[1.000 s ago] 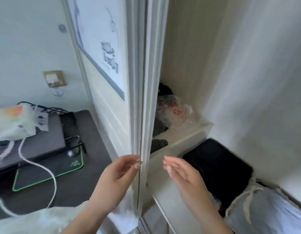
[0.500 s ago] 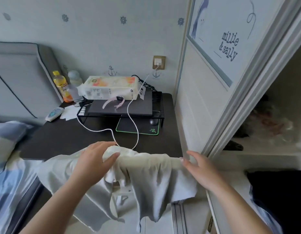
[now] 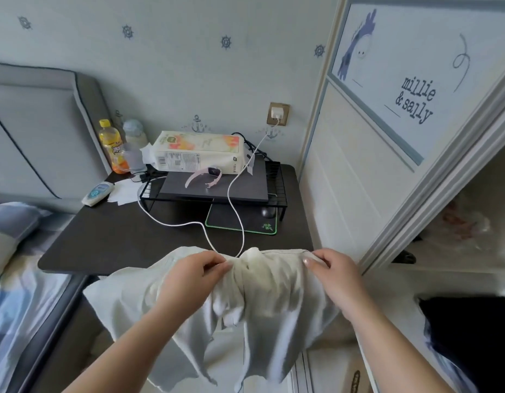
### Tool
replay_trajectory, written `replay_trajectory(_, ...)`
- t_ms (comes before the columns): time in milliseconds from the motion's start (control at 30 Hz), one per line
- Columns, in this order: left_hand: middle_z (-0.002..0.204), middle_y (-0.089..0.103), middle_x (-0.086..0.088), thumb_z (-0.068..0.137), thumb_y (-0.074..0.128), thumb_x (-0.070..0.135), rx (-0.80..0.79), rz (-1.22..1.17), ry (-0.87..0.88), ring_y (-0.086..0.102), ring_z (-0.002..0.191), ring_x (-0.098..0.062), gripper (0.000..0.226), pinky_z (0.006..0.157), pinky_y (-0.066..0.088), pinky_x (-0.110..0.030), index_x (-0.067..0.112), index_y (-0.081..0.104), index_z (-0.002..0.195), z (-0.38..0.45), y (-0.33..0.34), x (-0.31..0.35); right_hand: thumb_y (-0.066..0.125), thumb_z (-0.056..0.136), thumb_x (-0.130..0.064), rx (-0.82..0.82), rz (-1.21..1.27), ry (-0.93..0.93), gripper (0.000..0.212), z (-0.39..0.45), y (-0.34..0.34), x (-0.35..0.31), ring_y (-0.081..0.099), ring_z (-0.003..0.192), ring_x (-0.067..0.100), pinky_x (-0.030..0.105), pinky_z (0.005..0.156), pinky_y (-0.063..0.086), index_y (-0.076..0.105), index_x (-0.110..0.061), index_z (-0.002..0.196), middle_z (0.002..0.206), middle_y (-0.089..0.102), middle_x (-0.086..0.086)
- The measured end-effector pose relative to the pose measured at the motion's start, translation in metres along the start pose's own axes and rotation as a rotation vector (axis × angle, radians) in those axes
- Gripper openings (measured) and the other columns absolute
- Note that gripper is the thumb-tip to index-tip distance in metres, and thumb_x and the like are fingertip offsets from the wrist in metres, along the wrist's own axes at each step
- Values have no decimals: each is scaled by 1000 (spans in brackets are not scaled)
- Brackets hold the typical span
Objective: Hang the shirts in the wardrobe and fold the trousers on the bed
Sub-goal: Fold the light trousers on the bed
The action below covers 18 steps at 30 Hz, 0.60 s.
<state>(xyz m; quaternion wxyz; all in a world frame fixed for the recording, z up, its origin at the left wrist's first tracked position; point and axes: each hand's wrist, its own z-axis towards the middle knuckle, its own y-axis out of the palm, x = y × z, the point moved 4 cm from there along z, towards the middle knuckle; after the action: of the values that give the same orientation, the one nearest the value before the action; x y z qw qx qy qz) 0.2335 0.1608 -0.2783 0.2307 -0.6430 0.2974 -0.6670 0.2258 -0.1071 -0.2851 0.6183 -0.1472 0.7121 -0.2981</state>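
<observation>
Showing the head view: a person stands between a dark bedside desk (image 3: 109, 245) and an open wardrobe, holding a white garment (image 3: 262, 304) up in front of the body. The left hand (image 3: 189, 279) grasps the gathered upper edge of the cloth, fingers curled into it. The right hand (image 3: 336, 276) pinches the same edge further right, thumb over the hem. Between the hands the cloth is bunched; below them it hangs in loose folds over the floor, its lower points reaching the bottom of the view. Whether it is a shirt or trousers cannot be told.

On the desk stands a black wire riser (image 3: 277, 180) carrying a closed grey laptop (image 3: 240, 188), with a tissue pack (image 3: 197, 154) and a pink-strapped watch (image 3: 209, 177) on top. A white charging cable (image 3: 231, 205) runs from the wall socket (image 3: 278, 113) down across the desk to the garment's top edge. Under the riser lie a green-edged mouse pad (image 3: 240, 222) and a mouse (image 3: 268, 212). An orange drink bottle (image 3: 112, 146) stands at the rear left corner.

At left, the bed (image 3: 22, 293) shows a grey padded headboard (image 3: 41, 131) and blue bedding. At right, the wardrobe door (image 3: 387, 114), lettered "millie & sally", is slid aside; a shelf inside holds a plastic bag (image 3: 466, 225), blurred. A dark item (image 3: 472, 336) lies lower right.
</observation>
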Motion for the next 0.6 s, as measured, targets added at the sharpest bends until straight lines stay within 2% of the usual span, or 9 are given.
replay_trajectory(67,75,69,19,89,64,31,9,-184,-29,60,72,4,15,66,43,-19,34,68,75,0,-8,3,64,88,-23,1,193,-95,8,-17,11,-34,60,73,6,17,63,43,68,-23,80,75,68,-7)
replay_trajectory(167,78,72,1,91,62,33,-29,-487,-119,61,68,-13,7,70,47,-29,35,69,90,-3,-26,13,66,88,-20,-19,359,-258,7,-43,30,-91,62,76,0,8,67,43,70,-24,84,79,68,-13)
replay_trajectory(200,80,71,-1,91,60,42,-86,-630,-161,61,68,-14,12,69,47,-30,37,66,99,-4,-34,15,66,88,-21,-23,375,-298,7,-51,35,-109,62,76,-1,8,67,43,69,-26,83,78,68,-15)
replay_trajectory(233,86,72,-2,87,57,55,-173,-769,-195,65,73,-14,27,70,50,-32,39,63,108,-5,-43,17,67,87,-23,-31,372,-344,7,-59,40,-126,62,76,-1,8,67,43,69,-27,82,77,68,-16)
replay_trajectory(300,107,72,0,73,58,75,-357,-879,-169,70,94,-18,54,77,56,-34,45,59,117,-9,-63,19,68,85,-25,-80,362,-466,4,-75,53,-156,63,74,0,7,64,43,68,-27,81,75,68,-15)
replay_trajectory(367,120,67,2,71,63,73,-462,-886,-74,66,108,-20,59,82,56,-34,43,57,122,-16,-87,18,70,80,-26,-165,353,-580,4,-89,71,-183,64,70,-1,8,63,44,70,-23,83,73,68,-14)
replay_trajectory(433,116,68,-4,77,69,57,-435,-912,-22,66,103,-21,50,80,57,-34,30,63,119,-26,-107,13,71,79,-27,-287,361,-628,11,-97,87,-203,63,73,-2,8,66,45,69,-18,85,77,68,-14)
replay_trajectory(533,98,69,-14,76,72,33,-260,-976,-44,68,85,-22,37,67,56,-32,13,68,107,-45,-126,0,70,84,-27,-554,386,-649,15,-98,99,-223,64,83,2,15,74,49,65,-16,93,90,69,-10)
replay_trajectory(600,103,70,-19,71,78,32,-115,-1004,-56,69,88,-27,43,65,55,-31,11,68,107,-63,-140,-10,65,88,-25,-700,401,-704,16,-99,108,-234,65,89,4,17,80,48,63,-18,102,93,69,-5)
